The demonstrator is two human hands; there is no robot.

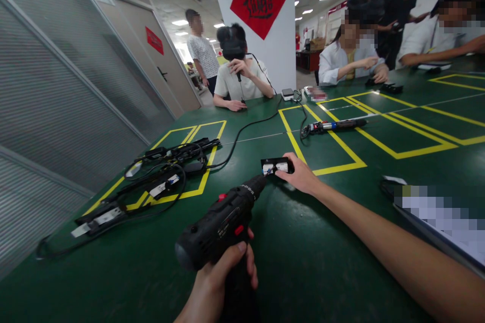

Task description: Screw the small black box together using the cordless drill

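My left hand [223, 275] is wrapped around the grip of a black cordless drill [220, 224] with red buttons, which points forward and to the right. Between the thumb and fingers of my right hand [297, 175] is a small black casing with white parts and thin wires inside [273, 166], tilted up at the table surface. The drill's chuck [258, 185] is right in front of the casing's lower left side. Whether the bit touches a screw there is too small to tell.
On the green table [303, 262], black devices with cables [170, 171] lie to the left in yellow-taped boxes. A pen-shaped tool [337, 125] lies beyond my right hand. A flat dark-edged item [435, 227] lies at right. Several people sit or stand across the table, one holding a screwdriver [241, 86].
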